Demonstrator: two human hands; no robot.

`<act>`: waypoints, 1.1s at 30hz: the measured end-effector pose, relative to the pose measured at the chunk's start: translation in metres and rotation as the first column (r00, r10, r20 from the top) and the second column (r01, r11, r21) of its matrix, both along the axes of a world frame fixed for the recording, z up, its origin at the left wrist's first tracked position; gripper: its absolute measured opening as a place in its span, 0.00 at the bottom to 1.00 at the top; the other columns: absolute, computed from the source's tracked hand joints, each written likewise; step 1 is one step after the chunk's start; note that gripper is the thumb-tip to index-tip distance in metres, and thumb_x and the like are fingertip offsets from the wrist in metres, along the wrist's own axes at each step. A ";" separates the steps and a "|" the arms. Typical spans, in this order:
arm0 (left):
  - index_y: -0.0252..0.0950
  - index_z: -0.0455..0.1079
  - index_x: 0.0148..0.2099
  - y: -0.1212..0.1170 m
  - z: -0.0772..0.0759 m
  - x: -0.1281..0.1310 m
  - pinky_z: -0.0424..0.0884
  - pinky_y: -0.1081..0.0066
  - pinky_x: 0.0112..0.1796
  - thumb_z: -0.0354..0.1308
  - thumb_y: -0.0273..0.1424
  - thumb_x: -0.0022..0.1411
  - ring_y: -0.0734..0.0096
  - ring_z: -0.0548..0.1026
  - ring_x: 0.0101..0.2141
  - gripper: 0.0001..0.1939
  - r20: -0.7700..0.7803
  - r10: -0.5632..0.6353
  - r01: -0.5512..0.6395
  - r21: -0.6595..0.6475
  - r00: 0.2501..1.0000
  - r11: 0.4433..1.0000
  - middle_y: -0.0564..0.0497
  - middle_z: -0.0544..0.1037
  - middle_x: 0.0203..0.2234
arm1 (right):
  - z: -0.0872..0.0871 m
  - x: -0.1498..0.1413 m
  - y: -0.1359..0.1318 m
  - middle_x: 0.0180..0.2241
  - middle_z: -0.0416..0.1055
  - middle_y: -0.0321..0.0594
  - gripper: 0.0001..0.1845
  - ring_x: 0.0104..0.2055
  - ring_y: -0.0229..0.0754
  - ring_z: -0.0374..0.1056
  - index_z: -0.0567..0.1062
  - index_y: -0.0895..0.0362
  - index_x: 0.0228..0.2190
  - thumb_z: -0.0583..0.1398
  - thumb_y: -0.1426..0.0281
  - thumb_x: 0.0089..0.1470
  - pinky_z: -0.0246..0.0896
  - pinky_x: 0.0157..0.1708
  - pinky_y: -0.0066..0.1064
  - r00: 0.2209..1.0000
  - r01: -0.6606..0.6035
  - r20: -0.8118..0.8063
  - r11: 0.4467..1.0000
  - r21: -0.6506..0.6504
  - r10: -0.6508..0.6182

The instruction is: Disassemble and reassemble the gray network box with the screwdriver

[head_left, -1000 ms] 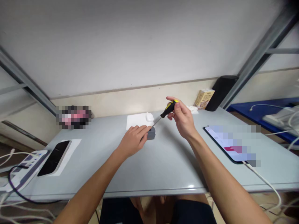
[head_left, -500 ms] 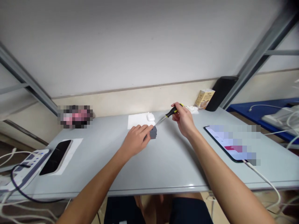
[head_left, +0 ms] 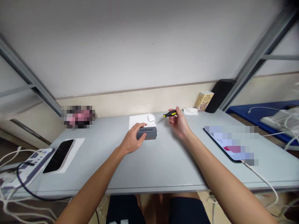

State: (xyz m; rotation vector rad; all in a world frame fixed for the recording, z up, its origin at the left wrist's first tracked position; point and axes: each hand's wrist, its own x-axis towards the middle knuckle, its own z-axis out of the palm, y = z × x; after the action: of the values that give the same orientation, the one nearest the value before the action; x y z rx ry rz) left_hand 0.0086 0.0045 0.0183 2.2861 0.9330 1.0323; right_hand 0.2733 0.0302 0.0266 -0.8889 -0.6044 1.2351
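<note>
Near the middle of the table, my left hand (head_left: 133,139) grips the left end of a dark grey box (head_left: 150,133) with a row of slots along its top. The thumb lies on the near side and the fingers reach over the far side. My right hand (head_left: 179,123) holds a screwdriver (head_left: 170,114) by its black and yellow handle. Its thin shaft points left, above the table and apart from the box. Behind the box lie a white sheet of paper (head_left: 136,120) and a small white case (head_left: 151,118).
A phone (head_left: 59,156) and a power strip (head_left: 32,168) are at the left. On the right, a tablet (head_left: 224,143) trails a white cable. Crumpled tissue (head_left: 190,111), a yellow carton (head_left: 204,101) and a black cylinder (head_left: 220,95) stand at the back right. A blurred pink and black item (head_left: 78,116) sits back left.
The screwdriver tip has come away from the box, and the handle is now more level. My left hand has shifted left along the box, uncovering its slotted top.
</note>
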 end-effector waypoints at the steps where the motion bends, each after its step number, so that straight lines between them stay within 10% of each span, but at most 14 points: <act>1: 0.40 0.71 0.57 0.002 -0.002 0.000 0.72 0.59 0.55 0.57 0.34 0.71 0.58 0.76 0.52 0.15 0.055 0.022 -0.019 -0.047 0.998 0.999 0.44 0.78 0.52 | 0.000 -0.001 0.000 0.19 0.55 0.26 0.28 0.18 0.30 0.50 0.75 0.54 0.36 0.68 0.43 0.49 0.49 0.18 0.24 1.000 -0.014 0.008 1.000 0.007 0.014; 8: 0.40 0.77 0.48 0.019 -0.017 0.001 0.72 0.62 0.45 0.58 0.38 0.71 0.61 0.76 0.44 0.11 0.067 0.191 -0.180 -0.138 0.979 0.974 0.48 0.82 0.45 | -0.002 -0.014 -0.004 0.19 0.55 0.28 0.27 0.20 0.33 0.52 0.75 0.55 0.28 0.65 0.42 0.52 0.48 0.21 0.27 0.949 0.057 0.301 0.992 0.112 -0.089; 22: 0.40 0.80 0.40 0.024 -0.026 0.005 0.74 0.57 0.49 0.53 0.31 0.73 0.60 0.76 0.42 0.13 -0.074 0.266 -0.265 0.031 0.961 0.964 0.48 0.81 0.36 | 0.003 -0.053 -0.051 0.16 0.60 0.34 0.21 0.19 0.36 0.54 0.68 0.52 0.21 0.55 0.58 0.63 0.50 0.24 0.32 0.404 0.068 0.671 0.752 0.655 -0.621; 33: 0.39 0.78 0.42 0.019 -0.020 0.004 0.73 0.60 0.50 0.53 0.31 0.75 0.62 0.75 0.44 0.12 -0.022 0.265 -0.262 0.093 0.964 0.961 0.49 0.81 0.38 | 0.003 -0.053 -0.050 0.16 0.58 0.32 0.20 0.18 0.35 0.52 0.69 0.52 0.23 0.56 0.56 0.64 0.49 0.24 0.32 0.472 0.124 0.657 0.782 0.611 -0.588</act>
State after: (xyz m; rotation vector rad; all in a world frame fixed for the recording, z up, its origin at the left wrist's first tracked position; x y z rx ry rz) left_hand 0.0127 0.0236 -0.0017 2.3006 1.2554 1.1681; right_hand 0.2200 -0.0198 0.0292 -1.0671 -1.3403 0.1178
